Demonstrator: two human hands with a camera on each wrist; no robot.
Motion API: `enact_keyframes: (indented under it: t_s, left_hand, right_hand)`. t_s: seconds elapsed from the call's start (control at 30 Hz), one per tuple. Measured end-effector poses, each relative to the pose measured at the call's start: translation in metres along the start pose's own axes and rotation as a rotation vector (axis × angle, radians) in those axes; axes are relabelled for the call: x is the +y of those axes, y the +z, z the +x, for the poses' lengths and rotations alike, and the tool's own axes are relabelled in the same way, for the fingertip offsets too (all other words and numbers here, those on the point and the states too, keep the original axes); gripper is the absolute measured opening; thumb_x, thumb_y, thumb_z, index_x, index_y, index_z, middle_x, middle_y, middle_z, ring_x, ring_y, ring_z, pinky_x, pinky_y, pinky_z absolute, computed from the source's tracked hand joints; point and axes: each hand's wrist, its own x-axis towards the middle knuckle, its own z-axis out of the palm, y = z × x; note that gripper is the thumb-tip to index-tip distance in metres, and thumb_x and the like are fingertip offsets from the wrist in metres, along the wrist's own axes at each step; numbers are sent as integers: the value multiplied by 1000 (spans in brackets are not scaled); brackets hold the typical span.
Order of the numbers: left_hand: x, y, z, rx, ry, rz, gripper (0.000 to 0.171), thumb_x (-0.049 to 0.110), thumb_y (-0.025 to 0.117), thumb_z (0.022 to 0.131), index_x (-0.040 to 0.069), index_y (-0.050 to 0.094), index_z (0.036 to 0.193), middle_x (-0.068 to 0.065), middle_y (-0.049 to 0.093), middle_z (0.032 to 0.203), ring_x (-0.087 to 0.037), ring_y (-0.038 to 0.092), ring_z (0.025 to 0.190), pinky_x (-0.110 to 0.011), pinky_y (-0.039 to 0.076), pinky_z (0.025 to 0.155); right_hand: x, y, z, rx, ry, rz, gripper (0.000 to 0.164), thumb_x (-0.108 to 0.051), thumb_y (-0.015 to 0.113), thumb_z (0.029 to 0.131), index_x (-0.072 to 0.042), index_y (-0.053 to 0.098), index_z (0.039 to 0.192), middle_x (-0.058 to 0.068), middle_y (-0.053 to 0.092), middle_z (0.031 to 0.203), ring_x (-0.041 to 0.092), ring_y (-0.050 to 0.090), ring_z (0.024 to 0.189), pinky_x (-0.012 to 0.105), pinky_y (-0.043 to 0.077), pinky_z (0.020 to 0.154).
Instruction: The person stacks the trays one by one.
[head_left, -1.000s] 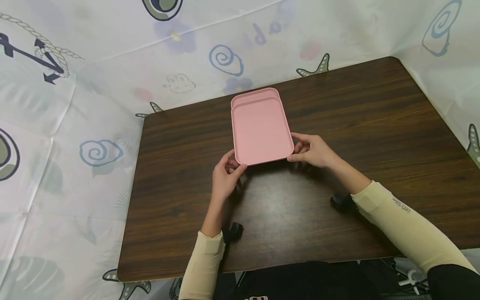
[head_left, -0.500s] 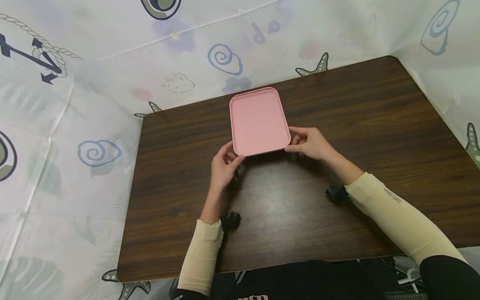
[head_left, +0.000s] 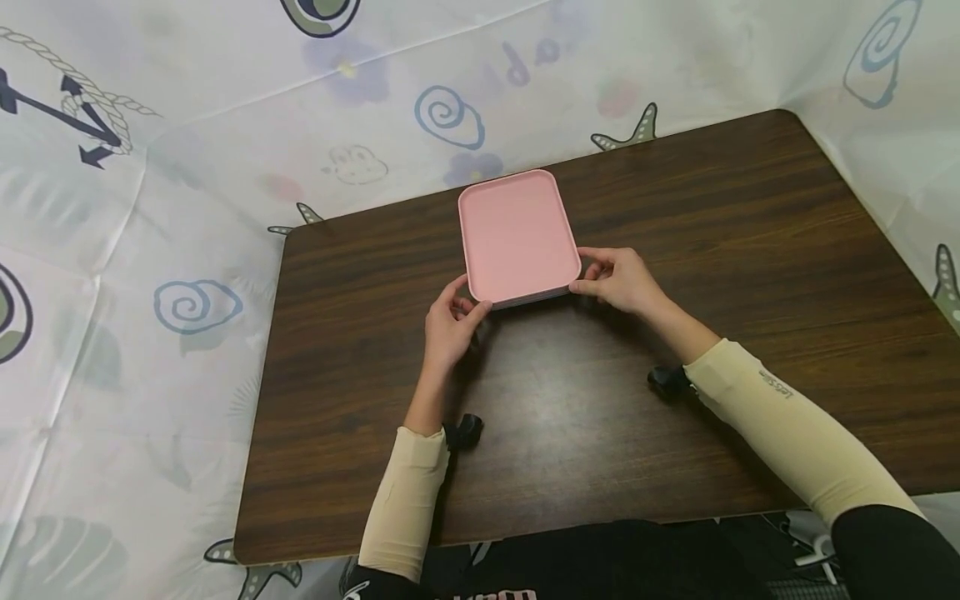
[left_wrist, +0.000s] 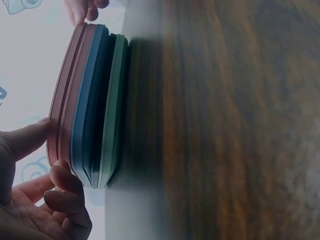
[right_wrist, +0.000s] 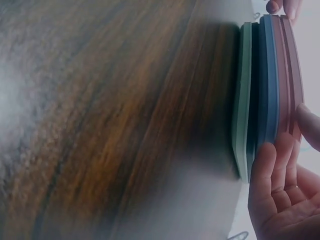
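A pink rectangular tray (head_left: 519,237) with rounded corners and a low rim lies on top of a stack near the table's back edge. My left hand (head_left: 448,329) pinches its near left corner, thumb on the rim and fingers curled at the side. At the near right corner my right hand (head_left: 621,283) holds it the same way. Seen from the side in the left wrist view, a second pink tray (left_wrist: 72,100) sits directly beneath. Lower come a blue tray (left_wrist: 89,105), a dark tray (left_wrist: 102,100) and a green tray (left_wrist: 115,100) at the bottom.
The stack stands on a dark wood-grain table (head_left: 585,417) with rounded corners. A white printed cloth (head_left: 225,167) hangs behind and to the sides. Black wrist cameras (head_left: 467,432) stick out from both sleeves over the tabletop.
Both hands have moved the top pink tray away from the body, towards the back edge. Its far rim now covers the strip of pink tray that showed behind it a second ago.
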Motion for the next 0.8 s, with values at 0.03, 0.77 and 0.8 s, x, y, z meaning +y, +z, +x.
enact_keyframes:
  t_s: [0.03,0.77,0.8]
  left_hand:
    - [0,0,1,-1,-1,5,56,22,78,86,9,57,136,-5,58,82,-13,50,60,-22,38,51]
    - [-4,-6,-7,-53,-23,49,55,21,73,90,10,54,140,-7,61,89,-11,48,58,-22,38,50]
    - [-4,-7,-9,-62,-25,53,55,21,72,90,10,53,140,-7,61,89,-11,48,58,-22,38,50]
  right_hand:
    - [0,0,0,3,2,-5,62,-13,81,82,0,55,137,10,62,78,15,54,52,25,46,50]
    - [-1,2,-11,-75,-6,-117,65,-17,74,89,2,45,144,12,62,90,16,56,59,26,47,52]
    - [0,2,-14,-82,-13,-128,64,-17,74,90,3,45,144,12,62,91,16,55,60,26,46,52]
